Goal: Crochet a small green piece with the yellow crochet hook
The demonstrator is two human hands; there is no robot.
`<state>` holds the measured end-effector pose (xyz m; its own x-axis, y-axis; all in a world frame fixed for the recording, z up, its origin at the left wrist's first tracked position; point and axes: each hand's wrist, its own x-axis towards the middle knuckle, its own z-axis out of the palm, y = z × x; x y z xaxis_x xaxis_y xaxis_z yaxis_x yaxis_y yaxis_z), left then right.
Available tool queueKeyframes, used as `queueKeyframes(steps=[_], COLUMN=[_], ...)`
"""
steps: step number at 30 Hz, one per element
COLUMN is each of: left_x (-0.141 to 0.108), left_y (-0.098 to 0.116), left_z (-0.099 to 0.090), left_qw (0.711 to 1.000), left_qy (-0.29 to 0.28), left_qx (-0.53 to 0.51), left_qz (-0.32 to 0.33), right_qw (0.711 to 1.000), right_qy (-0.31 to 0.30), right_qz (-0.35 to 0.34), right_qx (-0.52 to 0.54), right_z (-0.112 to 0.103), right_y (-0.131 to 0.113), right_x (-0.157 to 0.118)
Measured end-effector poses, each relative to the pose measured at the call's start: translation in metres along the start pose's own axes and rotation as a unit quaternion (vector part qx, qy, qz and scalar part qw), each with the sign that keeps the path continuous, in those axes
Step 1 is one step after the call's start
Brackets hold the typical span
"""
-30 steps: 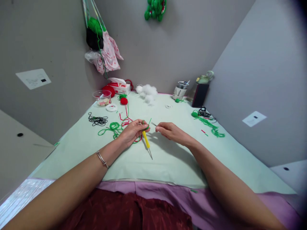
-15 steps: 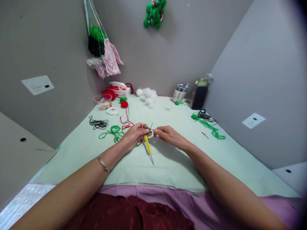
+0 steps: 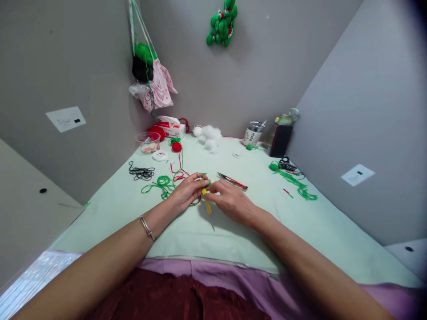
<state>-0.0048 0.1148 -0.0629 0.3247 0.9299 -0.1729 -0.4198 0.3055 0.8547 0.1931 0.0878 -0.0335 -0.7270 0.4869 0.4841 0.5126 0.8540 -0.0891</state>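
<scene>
Near the middle of the pale green table, my left hand [image 3: 189, 190] is closed in a pinch on a small green yarn piece [image 3: 206, 179]. A yellow-handled crochet hook [image 3: 208, 205] hangs below the fingers, its metal end pointing down toward the table. My right hand [image 3: 230, 198] is closed, its fingers at the top of the yellow handle, close to the left fingertips. Snips with a red handle [image 3: 235, 181] lie just beyond the right hand. Green yarn loops [image 3: 163, 181] spread left of the left hand.
At the back are a tissue box [image 3: 174, 129], white stuffing [image 3: 210, 135], a clear bowl [image 3: 148, 143], a pen tin [image 3: 252, 134] and a dark upright phone-like object [image 3: 281, 140]. Black cord [image 3: 142, 171] lies left; green yarn strands [image 3: 298, 183] lie right.
My right hand has moved left and down onto the yellow hook. The snips now show on the table beyond it. The whole view has shifted slightly.
</scene>
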Motion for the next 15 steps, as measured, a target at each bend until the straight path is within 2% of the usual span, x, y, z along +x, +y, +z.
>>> queueKeyframes(steps=[3, 6, 12, 14, 15], left_x=[-0.002, -0.007, -0.032, -0.043, -0.048], left_y=[-0.002, 0.001, 0.019, 0.024, 0.025], left_z=[0.001, 0.005, 0.023, 0.028, 0.030], left_qw=[1.000, 1.000, 0.997, 0.996, 0.995], left_qy=[-0.008, -0.015, -0.056, -0.080, -0.087], left_qx=[0.002, -0.006, -0.025, -0.018, -0.015], left_qz=[-0.004, 0.003, 0.041, 0.043, 0.044], right_qw=[0.997, 0.997, 0.986, 0.971, 0.953], right_qy=[-0.013, 0.013, 0.151, 0.178, 0.185], right_qz=[-0.070, -0.081, 0.029, 0.087, 0.127], right_qx=[-0.004, 0.003, 0.060, 0.134, 0.205], right_z=[0.008, 0.010, -0.011, -0.022, -0.027], right_y=[-0.008, -0.009, -0.012, -0.016, -0.019], right_x=[0.004, 0.004, 0.002, 0.003, 0.004])
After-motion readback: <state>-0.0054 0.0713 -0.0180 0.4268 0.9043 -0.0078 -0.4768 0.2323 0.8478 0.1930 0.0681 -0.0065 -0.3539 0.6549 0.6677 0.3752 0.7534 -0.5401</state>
